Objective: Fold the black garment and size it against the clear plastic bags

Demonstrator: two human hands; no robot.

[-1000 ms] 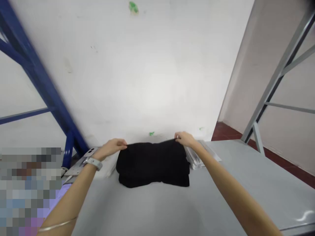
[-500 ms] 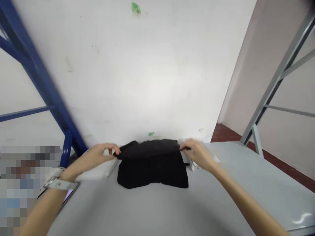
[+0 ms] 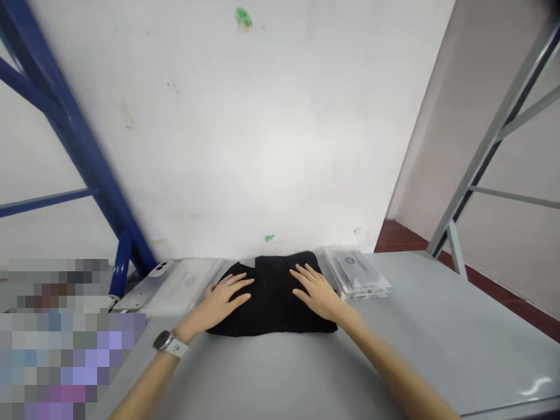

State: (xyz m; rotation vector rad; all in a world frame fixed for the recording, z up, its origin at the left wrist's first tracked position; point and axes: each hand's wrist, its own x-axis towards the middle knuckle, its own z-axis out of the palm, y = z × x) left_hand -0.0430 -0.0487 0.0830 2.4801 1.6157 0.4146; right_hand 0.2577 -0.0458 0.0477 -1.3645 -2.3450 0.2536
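A folded black cloth garment (image 3: pixel 275 309) lies on the grey table (image 3: pixel 262 373), close to the white wall. My left hand (image 3: pixel 223 300) rests flat on its left part, fingers spread. On the garment's right part lies my right hand (image 3: pixel 317 291), also with fingers apart and palm down. Neither hand grips the cloth. Which kind of garment it is, I cannot tell. A watch (image 3: pixel 170 343) with a pale strap is on my left wrist.
Right of the garment is a stack of clear printed plastic bags (image 3: pixel 361 273). More clear bags (image 3: pixel 188 286) lie to the left, beside a phone (image 3: pixel 161 268). A blue metal frame (image 3: pixel 87 151) rises at left, a grey one (image 3: pixel 464 175) at right. The white wall (image 3: pixel 262 146) borders the table's back.
Both hands have let go of the garment's raised edge and moved inward, down onto the cloth. The lifted flap now lies flat.
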